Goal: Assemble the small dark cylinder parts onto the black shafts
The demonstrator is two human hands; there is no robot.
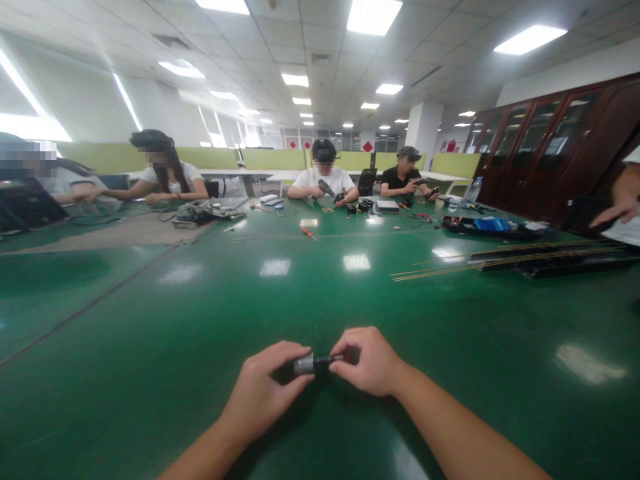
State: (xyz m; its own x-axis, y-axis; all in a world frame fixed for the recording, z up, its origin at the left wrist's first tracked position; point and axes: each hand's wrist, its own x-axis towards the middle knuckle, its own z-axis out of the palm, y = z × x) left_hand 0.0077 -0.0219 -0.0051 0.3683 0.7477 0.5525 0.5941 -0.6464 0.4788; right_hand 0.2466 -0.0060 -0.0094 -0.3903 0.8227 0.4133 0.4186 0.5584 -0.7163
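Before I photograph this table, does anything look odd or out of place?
Mildly: a red-handled tool lies alone beyond the left hand, apart from other items, so it looks stray. No spill shows; the silver cylinder in that hand has no obvious damage.

You are in an open-plan office, its big table (240, 293) doubling as a workbench. Overhead: tiled ceiling (330, 80), bright light panels (374, 16), a vent (173, 42). Ahead of you, low yellow-green partitions (215, 158), white desks (295, 176), a black chair (367, 183); a white pillar (424, 127) behind, red diamond ornaments (367, 146) far back. To your right, a dark wood cabinet (545, 143), glass in its doors. Workshop signs on the green tabletop: red screwdriver (308, 233), thin rods (433, 271), cluttered black tray (475, 233). Across from you, a person in white (323, 181) holds a dark tool (326, 187).
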